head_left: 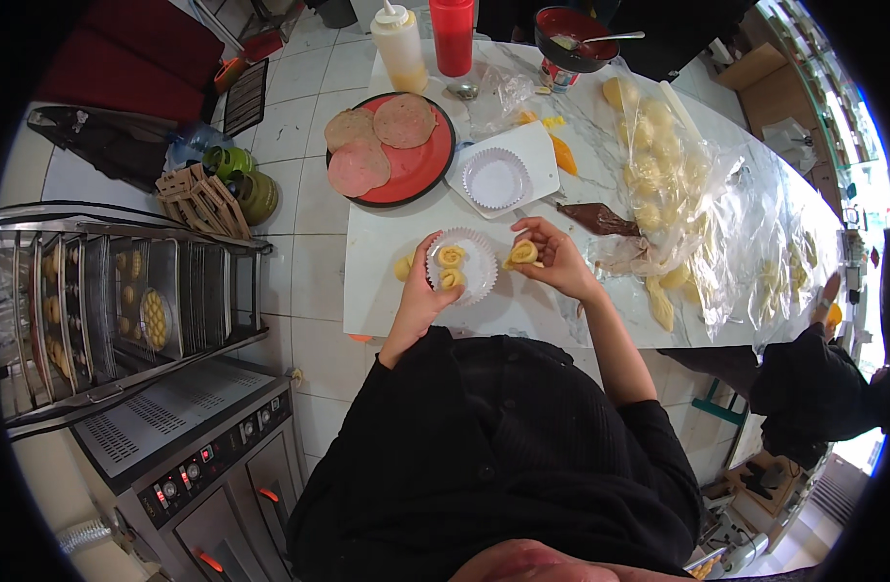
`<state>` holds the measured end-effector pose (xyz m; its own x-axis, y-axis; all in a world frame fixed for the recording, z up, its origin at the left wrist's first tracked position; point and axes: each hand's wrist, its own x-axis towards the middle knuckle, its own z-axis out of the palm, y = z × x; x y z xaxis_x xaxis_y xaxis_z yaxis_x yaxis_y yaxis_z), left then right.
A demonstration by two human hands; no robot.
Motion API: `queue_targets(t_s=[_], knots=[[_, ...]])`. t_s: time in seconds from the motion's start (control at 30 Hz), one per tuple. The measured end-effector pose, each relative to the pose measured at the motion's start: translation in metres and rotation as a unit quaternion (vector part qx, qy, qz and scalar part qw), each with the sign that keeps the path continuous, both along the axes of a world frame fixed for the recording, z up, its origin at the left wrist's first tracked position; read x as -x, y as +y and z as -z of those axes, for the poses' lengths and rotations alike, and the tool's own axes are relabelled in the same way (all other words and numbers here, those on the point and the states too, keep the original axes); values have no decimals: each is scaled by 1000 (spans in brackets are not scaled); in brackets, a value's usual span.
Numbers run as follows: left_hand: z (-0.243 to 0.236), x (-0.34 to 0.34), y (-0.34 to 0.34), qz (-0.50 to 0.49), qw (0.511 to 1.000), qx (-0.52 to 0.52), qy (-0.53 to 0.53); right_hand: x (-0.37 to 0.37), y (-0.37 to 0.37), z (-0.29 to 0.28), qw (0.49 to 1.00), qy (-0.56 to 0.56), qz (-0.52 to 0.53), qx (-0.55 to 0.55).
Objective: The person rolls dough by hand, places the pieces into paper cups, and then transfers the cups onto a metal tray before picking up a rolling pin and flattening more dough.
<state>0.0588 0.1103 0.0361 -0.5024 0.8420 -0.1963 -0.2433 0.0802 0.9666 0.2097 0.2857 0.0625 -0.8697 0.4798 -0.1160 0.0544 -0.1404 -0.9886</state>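
White marbled tabletop [372, 254], pale tiled floor [317, 286]. R hand [553, 258] pinches curled yellow dough roll [523, 253], just right of white pleated paper cup [481, 267] w/ 2 similar rolls [451, 256]; L hand [422, 293] holds cup's left side. Farther off: round red plate [420, 173] w/ 3 pinkish round slices [404, 120].

Baking cup [481, 262] at the front of the table [367, 301]

Two dough rolls [451, 256] sit in it, between the left hand [424, 291] and the right hand [559, 264]. Behind, a plate [423, 170] of meat slices [406, 118] lies left of a tray [542, 175] bearing a second cup [495, 179]. Bagged dough balls [651, 155] lie right.
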Motion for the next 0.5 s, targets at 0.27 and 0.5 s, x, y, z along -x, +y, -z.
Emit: queue_targets(t_s=[0.27, 0.5], knots=[[-14, -14, 7, 12, 999, 13, 46, 19, -36, -17, 968, -33, -70, -239], [-16, -18, 6, 20, 998, 20, 63, 26, -47, -7, 927, -44, -64, -367]])
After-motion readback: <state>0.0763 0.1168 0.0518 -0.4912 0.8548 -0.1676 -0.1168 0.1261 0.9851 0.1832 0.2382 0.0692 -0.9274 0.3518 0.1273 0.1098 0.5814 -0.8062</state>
